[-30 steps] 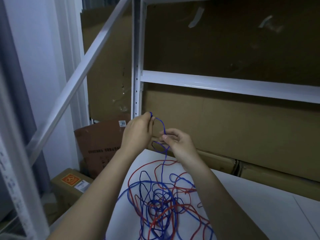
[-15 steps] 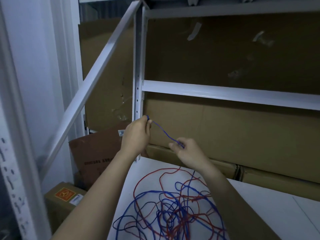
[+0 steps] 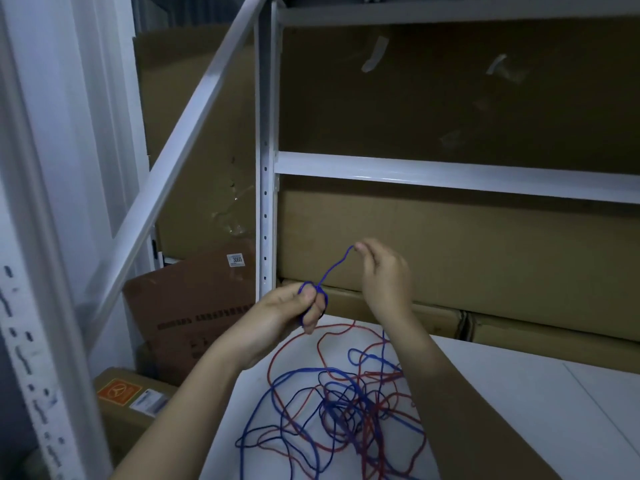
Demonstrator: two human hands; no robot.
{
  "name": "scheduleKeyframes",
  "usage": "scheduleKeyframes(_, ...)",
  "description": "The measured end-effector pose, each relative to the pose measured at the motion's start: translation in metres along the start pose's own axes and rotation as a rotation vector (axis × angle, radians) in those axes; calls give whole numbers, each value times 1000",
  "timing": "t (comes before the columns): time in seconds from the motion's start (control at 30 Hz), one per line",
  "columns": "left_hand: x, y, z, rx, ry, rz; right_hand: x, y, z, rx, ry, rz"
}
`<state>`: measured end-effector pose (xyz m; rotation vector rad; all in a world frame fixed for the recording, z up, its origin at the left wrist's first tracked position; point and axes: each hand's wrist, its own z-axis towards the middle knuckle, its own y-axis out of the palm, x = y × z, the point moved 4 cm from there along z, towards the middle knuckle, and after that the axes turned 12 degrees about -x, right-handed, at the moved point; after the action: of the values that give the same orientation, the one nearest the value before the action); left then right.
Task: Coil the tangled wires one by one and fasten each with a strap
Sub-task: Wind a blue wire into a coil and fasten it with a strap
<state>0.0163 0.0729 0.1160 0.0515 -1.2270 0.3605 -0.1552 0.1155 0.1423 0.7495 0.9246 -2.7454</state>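
Observation:
A blue wire (image 3: pixel 333 268) runs taut between my two hands above the white table (image 3: pixel 554 410). My left hand (image 3: pixel 291 308) grips small blue loops wound round its fingers. My right hand (image 3: pixel 384 271), higher and to the right, pinches the same blue wire at its fingertips. Below them a tangle of blue and red wires (image 3: pixel 339 407) lies spread on the table, and a red wire (image 3: pixel 332 329) arcs out of it near my left hand. No strap is visible.
A white metal shelf upright (image 3: pixel 266 168) and a crossbar (image 3: pixel 450 176) stand just behind my hands, with large cardboard boxes (image 3: pixel 450 244) behind them. A slanted white bar (image 3: pixel 180 140) runs at the left. More cartons (image 3: pixel 131 407) sit on the floor at the lower left.
My left hand dropped lower with blue loops round its fingers. My right hand rose up and right, drawing the blue wire out. The camera tilted upward.

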Motion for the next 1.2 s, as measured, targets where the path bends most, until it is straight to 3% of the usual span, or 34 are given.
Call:
scheduleKeyframes(0.1, 10, -1, -4, 83, 102, -215, 6, 38, -18, -270, -59, -76)
scheduleKeyframes(0.23, 5, -19, 1, 318, 171, -314, -7, 56, -54, -466, -234, 73)
scheduleKeyframes(0.37, -13, -25, 5, 443, 150, -139, -11, 62, -82, -394, -455, -139)
scheduleKeyframes(0.5, -33, -24, 6, 418, 29, 256, -21, 52, -93, -329, -635, -246)
scheduleKeyframes(0.67, -50, -16, 4, 149, -145, 732, -18, 37, -90, -408, -447, -18)
scheduleKeyframes(0.8, -52, -9, -2, 3, -202, 853, -7, 25, -79, -504, -139, 109)
scheduleKeyframes(0.9, -51, 5, -2, -76, -216, 1009, -4, 19, -75, -561, -23, 191)
scheduleKeyframes(1.1, -49, 8, -2, 39, -167, 1177, 0, 12, -86, -755, 172, 621)
scheduleKeyframes(1.2, -42, 4, -3, 134, -81, 1112, 8, 12, -95, -617, 255, 783)
